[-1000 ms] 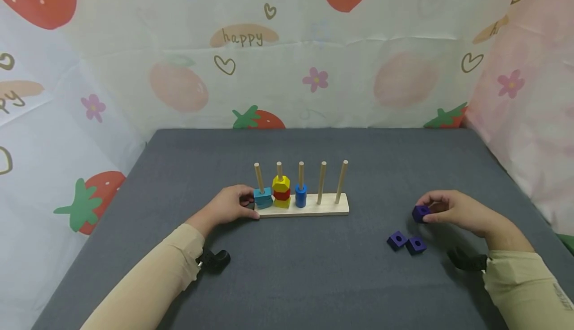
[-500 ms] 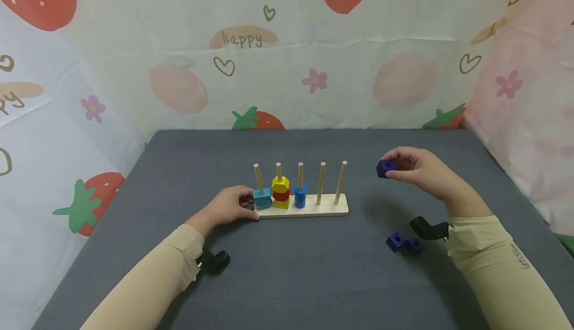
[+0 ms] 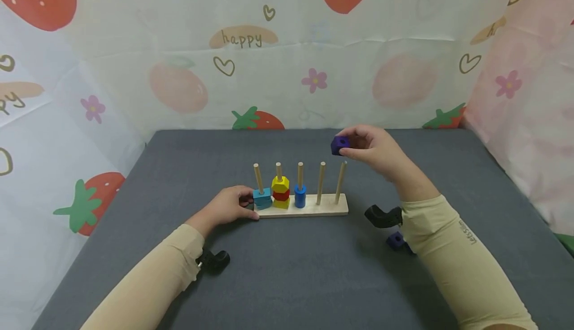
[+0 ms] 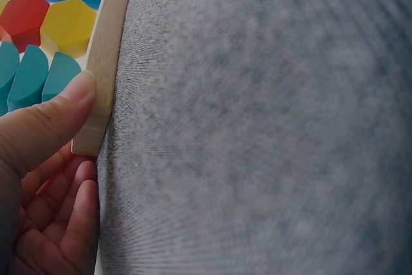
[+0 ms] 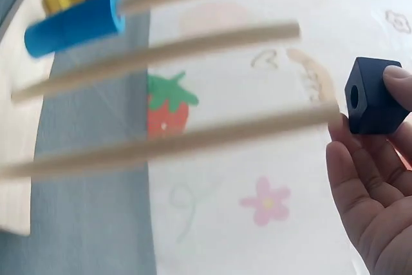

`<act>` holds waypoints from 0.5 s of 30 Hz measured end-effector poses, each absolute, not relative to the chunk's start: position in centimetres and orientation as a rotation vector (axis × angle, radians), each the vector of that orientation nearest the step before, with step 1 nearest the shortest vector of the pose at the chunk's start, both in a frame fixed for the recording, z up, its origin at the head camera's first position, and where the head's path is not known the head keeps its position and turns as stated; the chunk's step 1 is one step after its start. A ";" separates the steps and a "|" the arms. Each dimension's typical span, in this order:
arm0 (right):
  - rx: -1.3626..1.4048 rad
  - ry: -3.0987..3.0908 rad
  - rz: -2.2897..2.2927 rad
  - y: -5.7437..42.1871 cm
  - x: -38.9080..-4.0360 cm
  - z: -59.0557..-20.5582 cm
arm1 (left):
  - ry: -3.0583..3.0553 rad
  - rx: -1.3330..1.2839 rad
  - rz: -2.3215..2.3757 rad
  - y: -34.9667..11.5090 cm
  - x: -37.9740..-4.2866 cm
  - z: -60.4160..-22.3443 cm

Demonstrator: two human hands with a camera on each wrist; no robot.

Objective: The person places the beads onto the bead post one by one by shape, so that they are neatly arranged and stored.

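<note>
A wooden peg board point(image 3: 320, 210) with several upright pegs stands mid-table. My left hand point(image 3: 228, 205) holds its left end, the thumb point(image 4: 80, 91) against the front edge. Teal blocks point(image 3: 262, 199) fill the leftmost peg. Beside them is a yellow-red-yellow stack point(image 3: 281, 185), then blue cylinders point(image 3: 300, 197). The two right-hand pegs are bare. My right hand point(image 3: 376, 150) pinches a dark purple block point(image 3: 339, 145) just above the rightmost peg, apart from its tip. A round hole shows in that block point(image 5: 373, 104) in the right wrist view.
Another purple block point(image 3: 395, 241) lies on the grey cloth at the right, with one more mostly hidden by the right sleeve point(image 3: 448, 250). Black wrist mounts point(image 3: 383, 216) stick out below both hands. A printed curtain point(image 3: 287, 85) hangs behind the table.
My right hand has lifted the purple block off the table and carried it left and away from me to the rightmost peg. The left hand and board have stayed put.
</note>
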State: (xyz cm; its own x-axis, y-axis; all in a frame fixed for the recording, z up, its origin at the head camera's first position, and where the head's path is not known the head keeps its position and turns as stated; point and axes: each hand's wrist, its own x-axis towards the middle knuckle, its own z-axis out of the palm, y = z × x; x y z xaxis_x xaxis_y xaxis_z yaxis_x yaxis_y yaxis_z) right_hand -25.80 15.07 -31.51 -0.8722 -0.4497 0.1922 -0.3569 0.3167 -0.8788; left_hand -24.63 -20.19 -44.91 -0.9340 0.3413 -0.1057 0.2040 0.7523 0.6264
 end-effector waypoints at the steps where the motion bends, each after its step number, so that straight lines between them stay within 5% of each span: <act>1: -0.767 2.466 -1.612 14.7 -25.8 -31.6 | 2.736 0.432 0.943 -20.2 -24.6 -44.9; 15: -0.760 2.403 -1.536 12.2 -25.5 -32.5 | 2.742 0.429 0.935 -20.1 -24.5 -44.8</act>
